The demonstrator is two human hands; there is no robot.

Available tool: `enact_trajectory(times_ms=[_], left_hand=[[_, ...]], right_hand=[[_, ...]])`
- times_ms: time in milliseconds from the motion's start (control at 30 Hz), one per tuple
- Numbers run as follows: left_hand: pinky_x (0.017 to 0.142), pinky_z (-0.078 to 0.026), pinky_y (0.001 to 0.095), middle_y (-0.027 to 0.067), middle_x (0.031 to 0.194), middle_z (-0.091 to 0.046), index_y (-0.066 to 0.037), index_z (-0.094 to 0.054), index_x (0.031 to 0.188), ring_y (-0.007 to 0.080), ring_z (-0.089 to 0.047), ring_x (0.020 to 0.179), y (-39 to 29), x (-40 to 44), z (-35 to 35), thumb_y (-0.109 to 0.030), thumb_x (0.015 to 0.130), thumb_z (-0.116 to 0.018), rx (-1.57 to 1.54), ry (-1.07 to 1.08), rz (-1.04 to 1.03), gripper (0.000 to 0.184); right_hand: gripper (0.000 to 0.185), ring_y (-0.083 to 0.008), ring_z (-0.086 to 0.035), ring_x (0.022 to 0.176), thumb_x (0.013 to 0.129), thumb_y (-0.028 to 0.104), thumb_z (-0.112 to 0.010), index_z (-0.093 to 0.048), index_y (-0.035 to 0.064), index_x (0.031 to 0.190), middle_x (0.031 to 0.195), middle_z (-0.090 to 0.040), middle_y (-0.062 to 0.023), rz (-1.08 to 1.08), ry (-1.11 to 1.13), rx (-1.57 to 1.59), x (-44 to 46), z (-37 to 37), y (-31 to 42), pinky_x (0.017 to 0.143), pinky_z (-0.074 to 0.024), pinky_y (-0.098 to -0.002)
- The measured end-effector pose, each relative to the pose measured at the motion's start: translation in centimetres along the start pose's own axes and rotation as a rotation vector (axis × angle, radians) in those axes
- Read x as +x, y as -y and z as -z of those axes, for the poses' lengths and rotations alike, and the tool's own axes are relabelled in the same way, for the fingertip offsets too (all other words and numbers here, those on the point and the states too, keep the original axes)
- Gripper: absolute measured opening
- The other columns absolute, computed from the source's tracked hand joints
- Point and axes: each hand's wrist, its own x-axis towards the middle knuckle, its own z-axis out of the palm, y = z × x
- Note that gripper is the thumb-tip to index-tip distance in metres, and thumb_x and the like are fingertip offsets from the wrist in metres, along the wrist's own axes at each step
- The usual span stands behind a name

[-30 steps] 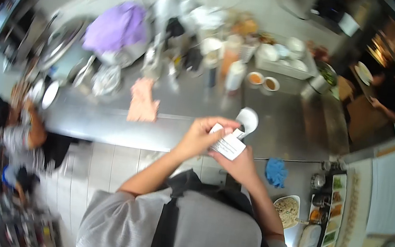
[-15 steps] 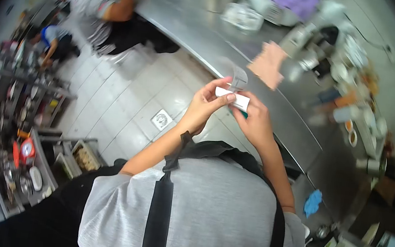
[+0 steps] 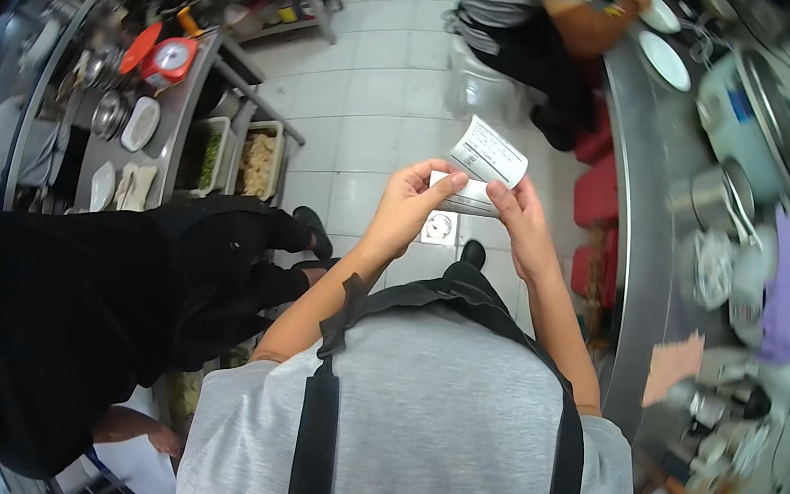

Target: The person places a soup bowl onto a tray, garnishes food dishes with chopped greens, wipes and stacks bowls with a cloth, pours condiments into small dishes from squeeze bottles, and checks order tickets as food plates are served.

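The left hand and right hand both pinch a paper slip, each with its thumb on the near side and the other fingers bent behind; the slip hangs in the air, seen just above the floor drain. Its printed upper part curls over, while a narrow band lies flat under the thumbs; whether that band is a fold or a second slip I cannot tell. The paper looks thin, so it should weigh next to nothing, bend limply, spring back into its curl, and crease or tear at a hard pull. The side edges and the flat band seem the best places to hold it, with a light, dry pinch that leaves the print uncovered; wet or greasy fingertips would likely mark it. Farther out, left of the drain, stand tubs of food and, beyond them, a red scale; below and left of it a person in black leans in. Right of the drain runs a metal counter carrying a pink cloth and a metal pot.
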Motion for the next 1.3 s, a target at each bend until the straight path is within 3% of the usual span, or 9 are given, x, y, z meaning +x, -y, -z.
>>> enact_trajectory(times_ms=[200,333,500,567,733,833,967,1067,1300], left_hand=[[0.08,-0.05,0.0261,0.0073,0.106,-0.065,-0.001,-0.048,0.126,0.011,-0.062,0.09,-0.2,8.1,4.4,0.0,0.085,-0.067,0.214,0.042,-0.294,0.046],[0.084,-0.048,0.0295,0.0041,0.1,-0.067,0.0,-0.061,0.11,0.0102,-0.06,0.093,-5.3,16.7,10.0,-0.012,0.092,-0.061,0.35,-0.017,-0.168,0.022],[0.059,-0.049,0.0298,0.0063,0.074,-0.062,-0.007,-0.059,0.11,0.0113,-0.057,0.061,-17.1,22.7,21.9,-0.024,0.098,-0.051,0.927,-0.528,-0.347,0.023],[0.056,-0.05,0.0311,0.0087,0.095,-0.066,-0.01,-0.046,0.128,0.0123,-0.058,0.061,-21.6,22.9,28.3,-0.007,0.095,-0.046,0.893,-0.742,-0.352,0.033],[0.079,-0.051,0.0362,0.0226,0.111,-0.063,-0.024,-0.04,0.145,0.0263,-0.064,0.085,-36.6,17.1,41.9,0.01,0.083,-0.04,1.439,-1.404,-0.739,0.071],[0.086,-0.048,0.0402,0.0247,0.111,-0.063,-0.02,-0.065,0.121,0.033,-0.063,0.1,-46.3,9.4,50.3,0.001,0.083,-0.043,1.593,-1.769,-0.689,0.049],[0.07,-0.053,0.0424,0.0227,0.095,-0.068,-0.014,-0.062,0.115,0.0339,-0.068,0.074,-57.3,-1.7,60.5,-0.007,0.086,-0.043,1.455,-2.384,-1.03,0.036],[0.065,-0.053,0.0385,0.022,0.083,-0.069,-0.011,-0.063,0.114,0.0313,-0.068,0.064,-60.3,-3.4,61.2,-0.005,0.082,-0.046,0.975,-2.359,-0.963,0.036],[0.051,-0.052,0.0299,0.0131,0.08,-0.069,-0.006,-0.066,0.112,0.0176,-0.063,0.05,-64.2,-9.7,68.6,-0.012,0.084,-0.048,0.984,-2.466,-0.721,0.034]], right_hand=[[0.03,-0.0102,-0.059,0.097,0.092,0.016,-0.065,-0.06,-0.0007,0.116,0.108,-0.065,-0.0065,0.156,-0.175,0.087,13.8,-1.0,-2.8,0.085,-0.0463,-0.0252],[0.023,-0.0104,-0.058,0.096,0.094,0.012,-0.061,-0.061,-0.0018,0.113,0.109,-0.064,-0.0065,0.34,-0.231,0.032,24.5,0.0,-1.4,0.088,-0.044,-0.0265],[0.026,-0.0141,-0.059,0.097,0.095,0.013,-0.058,-0.058,-0.0043,0.114,0.111,-0.063,-0.0099,0.42,-0.192,0.096,39.2,0.2,0.3,0.089,-0.0457,-0.0287],[0.027,-0.0136,-0.059,0.096,0.096,0.014,-0.058,-0.058,-0.0048,0.115,0.11,-0.063,-0.0095,0.398,-0.14,-0.023,43.4,-1.2,0.9,0.086,-0.0455,-0.028],[0.027,-0.0115,-0.058,0.092,0.095,0.016,-0.06,-0.058,-0.0023,0.115,0.106,-0.064,-0.0062,0.341,0.047,-0.186,51.0,-7.2,-0.8,0.081,-0.0446,-0.0262],[0.028,-0.0083,-0.056,0.088,0.093,0.018,-0.062,-0.06,-0.0005,0.114,0.104,-0.065,-0.0043,0.289,0.137,-0.259,54.6,-11.5,-2.6,0.07,-0.0425,-0.0236],[0.027,-0.0082,-0.056,0.084,0.093,0.019,-0.062,-0.06,0.0007,0.112,0.102,-0.065,-0.004,0.292,0.171,-0.251,60.7,-17.5,-3.9,0.067,-0.0415,-0.0236],[0.025,-0.0049,-0.052,0.081,0.093,0.018,-0.062,-0.059,0.0034,0.113,0.101,-0.063,-0.0017,0.322,0.2,-0.21,65.0,-22.4,-3.6,0.064,-0.039,-0.0215],[0.022,-0.0067,-0.052,0.079,0.094,0.017,-0.061,-0.06,0.0011,0.109,0.098,-0.064,-0.0039,0.274,0.268,-0.206,72.2,-28.3,-5.6,0.064,-0.039,-0.0233]])
